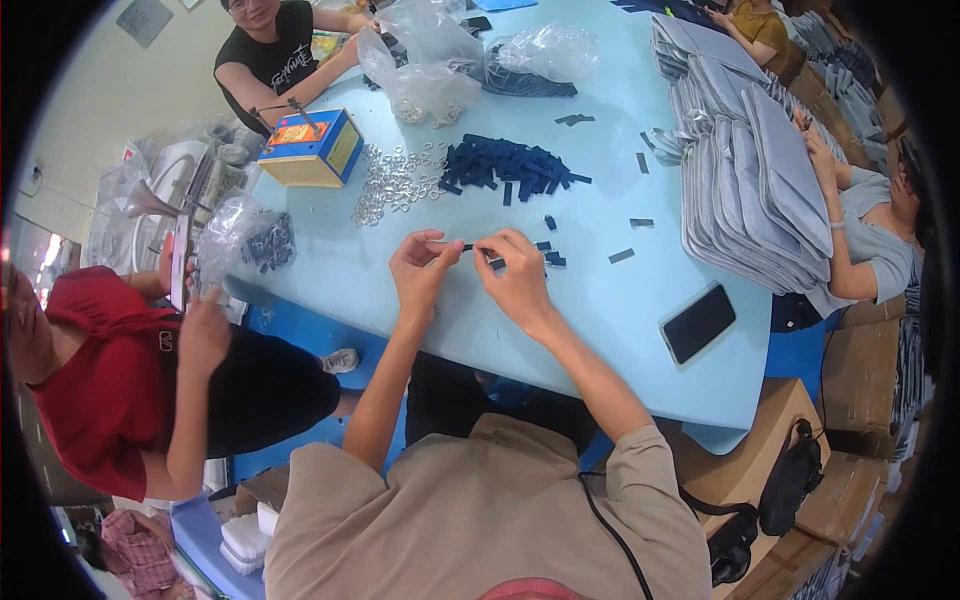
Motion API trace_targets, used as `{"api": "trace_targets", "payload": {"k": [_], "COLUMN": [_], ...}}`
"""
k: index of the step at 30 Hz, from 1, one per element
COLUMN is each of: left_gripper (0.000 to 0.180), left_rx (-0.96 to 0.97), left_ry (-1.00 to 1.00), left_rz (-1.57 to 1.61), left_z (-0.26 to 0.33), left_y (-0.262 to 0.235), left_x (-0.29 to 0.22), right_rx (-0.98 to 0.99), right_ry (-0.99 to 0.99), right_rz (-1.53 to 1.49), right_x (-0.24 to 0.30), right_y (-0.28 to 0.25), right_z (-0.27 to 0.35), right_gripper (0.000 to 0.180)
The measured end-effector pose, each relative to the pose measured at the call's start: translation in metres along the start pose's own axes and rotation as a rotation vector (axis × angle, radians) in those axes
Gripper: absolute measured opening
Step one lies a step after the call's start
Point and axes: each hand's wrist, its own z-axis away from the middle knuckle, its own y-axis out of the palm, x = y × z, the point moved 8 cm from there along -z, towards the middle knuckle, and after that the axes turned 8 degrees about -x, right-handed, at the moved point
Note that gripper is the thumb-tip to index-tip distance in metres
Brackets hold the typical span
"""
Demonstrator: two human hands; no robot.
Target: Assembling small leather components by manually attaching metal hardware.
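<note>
My left hand [420, 275] and my right hand [516, 280] meet above the table's near side. Between their pinched fingertips is a short dark blue fabric strip [468, 247]. Whether a ring is on it I cannot make out. Just beyond my right hand lie several small folded dark pieces [553, 258], and a single one [550, 222] sits a little farther off. A heap of dark blue strips [515, 165] is spread past my hands. To its left, small silvery rings [395, 180] are scattered over the tabletop.
A blue and yellow box [312, 150] stands at the far left beside clear plastic bags [425, 60]. Stacked grey fabric pieces [745, 190] fill the right side, near a phone [698, 323]. Co-workers sit around the pale blue table [610, 310]; a person in red [110, 370] is at left.
</note>
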Motion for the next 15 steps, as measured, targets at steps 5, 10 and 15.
{"api": "trace_targets", "payload": {"k": [5,10,15], "left_gripper": [0.028,0.026,0.027], "left_rx": [-0.027,-0.111,-0.111], "left_ry": [0.03,0.106,0.124], "left_rz": [0.067,0.058,0.072], "left_z": [0.01,0.017,0.024], "left_y": [0.006,0.005,0.017], "left_x": [-0.001,-0.007,-0.01], "right_rx": [0.018,0.054,0.114], "right_ry": [0.073,0.172,0.4], "right_rz": [-0.032,-0.143,-0.22], "right_x": [0.003,-0.004,-0.031], "right_y": [-0.001,0.003,0.005], "right_z": [0.002,0.0,0.002], "right_gripper": [0.008,0.006,0.013]}}
